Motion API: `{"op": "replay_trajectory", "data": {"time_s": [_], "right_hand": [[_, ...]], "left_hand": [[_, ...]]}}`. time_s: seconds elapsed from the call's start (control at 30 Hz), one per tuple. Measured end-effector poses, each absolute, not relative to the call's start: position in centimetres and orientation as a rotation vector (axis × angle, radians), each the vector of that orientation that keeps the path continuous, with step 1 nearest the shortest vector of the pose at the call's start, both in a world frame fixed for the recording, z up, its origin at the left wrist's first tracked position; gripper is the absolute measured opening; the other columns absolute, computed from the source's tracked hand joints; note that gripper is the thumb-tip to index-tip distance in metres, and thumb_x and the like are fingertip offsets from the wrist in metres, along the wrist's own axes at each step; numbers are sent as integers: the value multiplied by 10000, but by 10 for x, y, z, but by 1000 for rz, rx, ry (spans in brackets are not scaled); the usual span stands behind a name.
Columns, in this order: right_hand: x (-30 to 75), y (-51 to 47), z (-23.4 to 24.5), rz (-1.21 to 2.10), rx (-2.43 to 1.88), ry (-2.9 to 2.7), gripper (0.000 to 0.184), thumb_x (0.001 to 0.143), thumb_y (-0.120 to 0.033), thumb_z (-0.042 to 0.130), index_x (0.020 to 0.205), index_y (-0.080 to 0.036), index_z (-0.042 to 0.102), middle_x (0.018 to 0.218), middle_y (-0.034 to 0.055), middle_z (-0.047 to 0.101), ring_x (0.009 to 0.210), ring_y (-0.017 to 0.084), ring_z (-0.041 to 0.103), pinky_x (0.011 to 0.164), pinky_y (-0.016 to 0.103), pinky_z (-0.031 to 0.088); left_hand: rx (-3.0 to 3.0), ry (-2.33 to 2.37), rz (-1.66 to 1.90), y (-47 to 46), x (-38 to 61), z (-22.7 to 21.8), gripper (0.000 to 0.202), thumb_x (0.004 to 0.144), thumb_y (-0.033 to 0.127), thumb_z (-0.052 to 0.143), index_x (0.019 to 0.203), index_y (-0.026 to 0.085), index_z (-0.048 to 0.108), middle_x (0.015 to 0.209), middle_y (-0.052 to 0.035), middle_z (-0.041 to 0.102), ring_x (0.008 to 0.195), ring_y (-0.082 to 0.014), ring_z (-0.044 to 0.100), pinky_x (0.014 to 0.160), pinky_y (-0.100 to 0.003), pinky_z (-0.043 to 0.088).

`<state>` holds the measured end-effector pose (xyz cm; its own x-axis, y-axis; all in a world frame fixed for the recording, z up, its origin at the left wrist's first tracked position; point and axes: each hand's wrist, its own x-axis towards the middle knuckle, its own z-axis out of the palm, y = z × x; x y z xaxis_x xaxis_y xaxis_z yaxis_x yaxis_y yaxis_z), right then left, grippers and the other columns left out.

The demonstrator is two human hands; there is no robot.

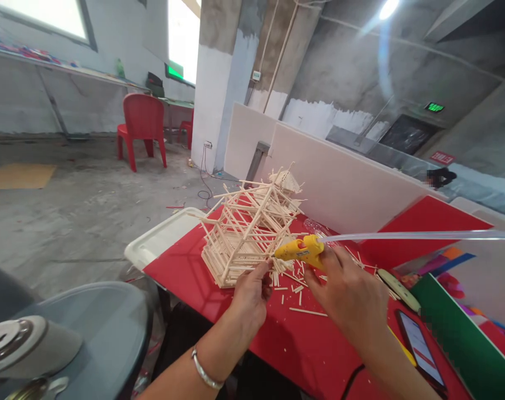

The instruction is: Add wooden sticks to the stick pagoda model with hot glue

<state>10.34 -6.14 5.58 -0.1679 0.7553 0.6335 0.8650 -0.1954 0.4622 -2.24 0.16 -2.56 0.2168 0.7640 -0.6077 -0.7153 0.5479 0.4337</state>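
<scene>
A house-like model built of thin wooden sticks (246,228) stands on the red table (194,278). My left hand (252,291) is closed in a pinch on a stick at the model's near right corner. My right hand (348,297) grips a yellow glue gun (300,251) whose nozzle points left at that same corner. A long clear glue stick (423,236) juts out of the gun's back toward the right. Loose cut sticks (296,289) lie scattered on the table under both hands.
A white tray (160,239) sits at the table's left corner. A phone (421,347) and a pale tool (398,289) lie to the right beside a green board (460,333). White panels (339,183) stand behind the table. A red chair (143,128) stands on the floor.
</scene>
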Motion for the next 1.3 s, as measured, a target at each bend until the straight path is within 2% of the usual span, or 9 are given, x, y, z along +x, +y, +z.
{"op": "replay_trajectory", "data": {"time_s": [0.37, 0.67, 1.03, 1.3], "right_hand": [[101, -60, 54, -1287, -1949, -1980, 305, 864, -341, 536, 1104, -162, 589, 931, 29, 668, 566, 117, 521, 534, 283, 273], [98, -59, 57, -1338, -1971, -1991, 278, 858, -344, 551, 1079, -179, 583, 878, -3, 661, 550, 125, 513, 535, 290, 268], [98, -66, 62, -1417, -1956, -1962, 271, 842, -333, 570, 1059, -180, 621, 892, 7, 689, 505, 106, 512, 511, 276, 266], [102, -77, 65, -1398, -1938, -1967, 282, 837, -326, 573, 1069, -176, 628, 978, -3, 708, 551, 122, 545, 531, 282, 287]], "left_hand": [[79, 854, 1030, 2, -22, -28, 157, 664, 154, 753, 754, 122, 628, 584, 40, 527, 452, -48, 431, 382, -161, 289], [91, 844, 1019, 2, -23, -30, 159, 674, 183, 753, 766, 122, 637, 594, 33, 538, 461, -50, 437, 391, -167, 296], [86, 853, 1018, 1, -23, -31, 194, 641, 175, 776, 719, 146, 600, 581, 40, 545, 456, -49, 451, 393, -162, 305], [89, 885, 1017, 2, -22, -29, 171, 675, 161, 747, 752, 153, 594, 572, 46, 546, 443, -53, 456, 379, -156, 313]]}}
